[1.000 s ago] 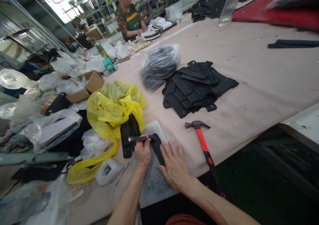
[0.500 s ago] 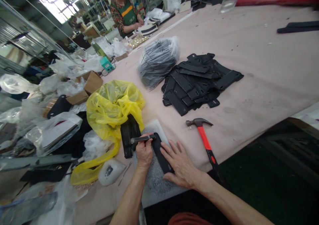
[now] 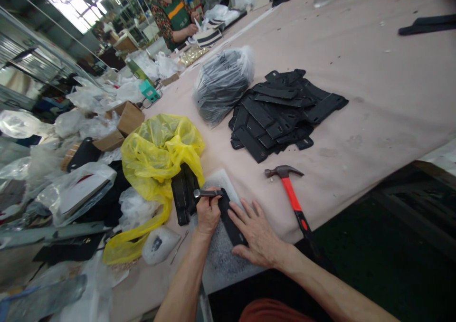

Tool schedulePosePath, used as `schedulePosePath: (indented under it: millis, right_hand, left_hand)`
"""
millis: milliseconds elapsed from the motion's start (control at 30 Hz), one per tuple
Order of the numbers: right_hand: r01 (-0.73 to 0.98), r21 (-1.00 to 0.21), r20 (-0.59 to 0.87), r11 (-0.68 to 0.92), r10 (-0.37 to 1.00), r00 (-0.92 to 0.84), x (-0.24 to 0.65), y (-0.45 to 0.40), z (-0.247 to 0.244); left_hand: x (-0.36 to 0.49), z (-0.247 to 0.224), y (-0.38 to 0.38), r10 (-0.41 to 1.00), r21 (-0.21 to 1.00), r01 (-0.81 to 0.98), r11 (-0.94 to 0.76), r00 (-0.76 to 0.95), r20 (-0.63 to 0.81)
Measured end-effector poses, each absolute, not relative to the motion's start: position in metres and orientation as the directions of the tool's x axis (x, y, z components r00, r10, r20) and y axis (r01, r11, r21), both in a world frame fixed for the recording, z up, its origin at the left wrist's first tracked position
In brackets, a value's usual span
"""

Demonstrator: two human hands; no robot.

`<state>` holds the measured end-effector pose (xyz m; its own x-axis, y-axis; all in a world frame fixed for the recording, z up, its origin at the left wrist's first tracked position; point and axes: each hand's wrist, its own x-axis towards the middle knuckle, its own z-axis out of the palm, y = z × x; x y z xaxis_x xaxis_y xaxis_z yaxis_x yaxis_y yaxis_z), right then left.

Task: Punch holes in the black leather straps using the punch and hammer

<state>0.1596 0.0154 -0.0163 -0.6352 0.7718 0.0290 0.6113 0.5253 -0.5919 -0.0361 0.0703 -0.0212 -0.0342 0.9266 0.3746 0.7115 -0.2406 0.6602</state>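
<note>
Black strip [image 3: 231, 221] lies aslant on the scuffed whitish board [image 3: 221, 266], between the two hands; the left hand [image 3: 207, 216] has its fingers closed around the metal punch [image 3: 206, 193], gripping it near the end which meets the upper end of the strip; the thicker end of this punch points out to the left, beyond the fingers; the right hand [image 3: 259, 238] is open and laid palm down, with its fingers spread; two of its fingertips reach the long right edge of the strip, and its thumb is at the lower end.

To the right of the right hand is the claw hammer [image 3: 291, 196], its head upon the table [image 3: 384, 99]; to the left of the punch, the folded black pieces [image 3: 184, 196] lie partly under the yellow plastic bag [image 3: 162, 146]; farther up are the pile of black pieces [image 3: 281, 115] and, just beside it, the filled clear bag [image 3: 223, 85]; at the far side a person [image 3: 175, 18] stands, with hands near striped pieces [image 3: 208, 38].
</note>
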Motion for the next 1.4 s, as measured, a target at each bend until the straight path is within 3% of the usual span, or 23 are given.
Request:
schedulePosePath:
  millis: [233, 300, 433, 600, 733, 833, 900, 933, 1000, 1100, 1200, 1267, 1333, 1400]
  right_hand:
    - [0.555, -0.631, 0.092, 0.543, 0.762, -0.641, 0.169, 0.02, -0.012]
    - [0.592, -0.639, 0.167, 0.491, 0.84, -0.517, 0.18, 0.026, -0.01]
    - [0.788, -0.57, 0.241, 0.233, 0.964, -0.111, 0.214, 0.037, -0.005]
    - [0.948, -0.316, 0.057, 0.044, 0.998, -0.027, 0.244, 0.035, -0.006]
    - [0.929, -0.34, -0.101, -0.15, 0.987, 0.122, 0.252, 0.033, -0.006]
    - [0.745, -0.586, -0.317, -0.32, 0.936, 0.153, 0.257, 0.034, -0.003]
    - [0.386, -0.777, -0.509, -0.498, 0.857, 0.081, 0.258, 0.032, -0.002]
    - [0.17, -0.796, -0.587, -0.581, 0.81, 0.019, 0.257, 0.029, -0.001]
    - [-0.14, -0.719, -0.68, -0.681, 0.73, -0.063, 0.253, 0.023, 0.003]
    - [-0.222, -0.644, -0.74, -0.732, 0.67, -0.059, 0.241, 0.025, 0.029]
    - [-0.096, -0.814, -0.566, -0.573, 0.819, -0.092, 0.222, 0.042, 0.09]
    - [0.066, -0.973, -0.228, -0.223, 0.969, -0.095, 0.208, 0.056, 0.137]
    - [0.3, -0.94, 0.154, 0.164, 0.986, -0.056, 0.194, 0.064, 0.17]
    - [0.519, -0.756, 0.4, 0.399, 0.909, -0.116, 0.184, 0.068, 0.182]
  left_hand:
    - [-0.033, -0.024, 0.071, 0.931, 0.659, 0.72, -0.22, -0.047, 0.363]
    - [-0.032, -0.025, 0.071, 0.927, 0.655, 0.72, -0.228, -0.046, 0.373]
    - [-0.032, -0.027, 0.071, 0.916, 0.648, 0.724, -0.236, -0.057, 0.397]
    - [-0.033, -0.029, 0.071, 0.913, 0.643, 0.728, -0.236, -0.061, 0.404]
    - [-0.033, -0.031, 0.072, 0.908, 0.633, 0.735, -0.242, -0.059, 0.416]
    - [-0.033, -0.033, 0.072, 0.903, 0.623, 0.741, -0.249, -0.055, 0.427]
    - [-0.033, -0.034, 0.071, 0.905, 0.621, 0.747, -0.238, -0.061, 0.421]
    - [-0.033, -0.034, 0.07, 0.906, 0.619, 0.75, -0.232, -0.066, 0.419]
    - [-0.034, -0.035, 0.069, 0.905, 0.614, 0.755, -0.229, -0.068, 0.421]
    - [-0.034, -0.036, 0.068, 0.904, 0.605, 0.76, -0.236, -0.057, 0.425]
    - [-0.034, -0.036, 0.068, 0.908, 0.599, 0.766, -0.235, -0.047, 0.417]
    - [-0.033, -0.035, 0.068, 0.909, 0.589, 0.775, -0.229, -0.046, 0.414]
    - [-0.033, -0.035, 0.068, 0.909, 0.579, 0.785, -0.22, -0.051, 0.414]
    - [-0.032, -0.035, 0.068, 0.906, 0.577, 0.787, -0.217, -0.058, 0.42]
